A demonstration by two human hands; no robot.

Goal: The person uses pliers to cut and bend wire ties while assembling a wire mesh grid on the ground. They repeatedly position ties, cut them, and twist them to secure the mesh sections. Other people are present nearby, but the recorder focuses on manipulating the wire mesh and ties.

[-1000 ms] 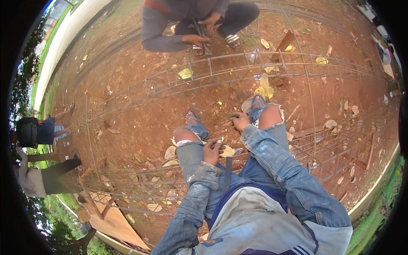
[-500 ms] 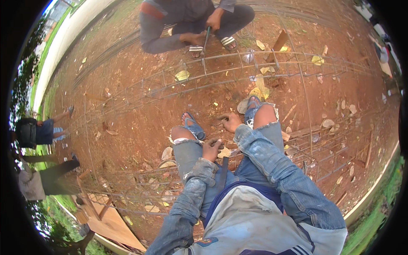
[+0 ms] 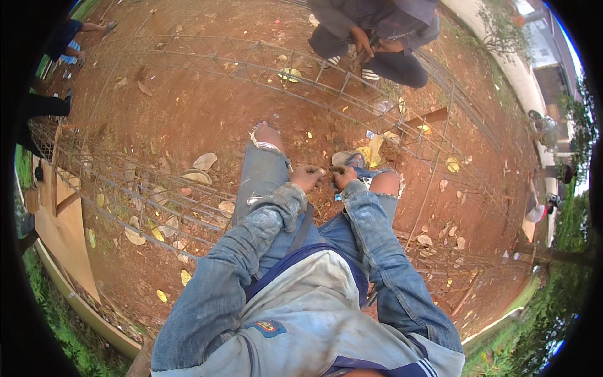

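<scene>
My left hand (image 3: 308, 178) and my right hand (image 3: 343, 177) meet over the gap between my knees, fingertips almost touching. Both have their fingers curled in a pinch. Whatever they hold, if anything, is too small to make out. A sandal (image 3: 357, 161) on my right foot shows just beyond the right hand. Past my feet, a long cage of steel bars (image 3: 341, 88) lies across the red soil. Another bar cage (image 3: 147, 201) runs along the ground beside and behind my legs.
A co-worker (image 3: 383, 38) squats beyond the far cage, hands together around a dark tool. Dry and yellow leaves (image 3: 375, 149) litter the soil. A wooden board (image 3: 63, 232) lies at left, near other people's legs (image 3: 47, 105). Loose long bars cross at right.
My view has swung, so the co-worker now appears farther right. My hands have come together; the right hand, fingers outstretched before, is now curled close to the left.
</scene>
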